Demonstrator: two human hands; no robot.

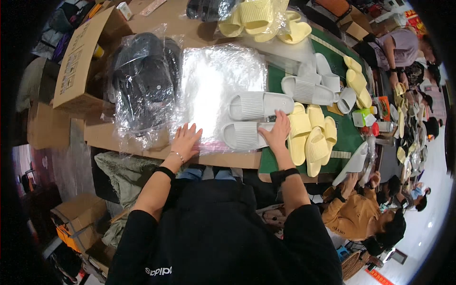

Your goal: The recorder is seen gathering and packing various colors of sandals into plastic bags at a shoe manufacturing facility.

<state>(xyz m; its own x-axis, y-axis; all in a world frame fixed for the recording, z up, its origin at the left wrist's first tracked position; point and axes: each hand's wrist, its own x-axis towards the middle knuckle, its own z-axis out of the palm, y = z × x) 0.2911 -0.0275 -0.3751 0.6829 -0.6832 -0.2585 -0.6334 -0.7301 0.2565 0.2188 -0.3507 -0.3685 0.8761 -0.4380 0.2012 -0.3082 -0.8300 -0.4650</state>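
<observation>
My left hand (186,143) lies spread on the near left corner of a stack of clear plastic bags (209,83), fingers apart. Two light grey slippers lie on the right part of the bags, one behind the other: a far slipper (251,105) and a near slipper (240,135), heels to the right. My right hand (278,130) is open over their heel ends, thumb on the near slipper and fingertips by the far one's heel. Just right of it, several yellow slippers (316,145) lie on the green mat (280,164). Behind them are more grey slippers (308,90).
Bagged black slippers (145,80) lie left of the bags, beside an open cardboard box (78,71). Yellow slippers (251,18) in plastic lie at the far side. On the right, a person in a mustard top (354,216) holds a grey slipper (352,164); other people work beyond.
</observation>
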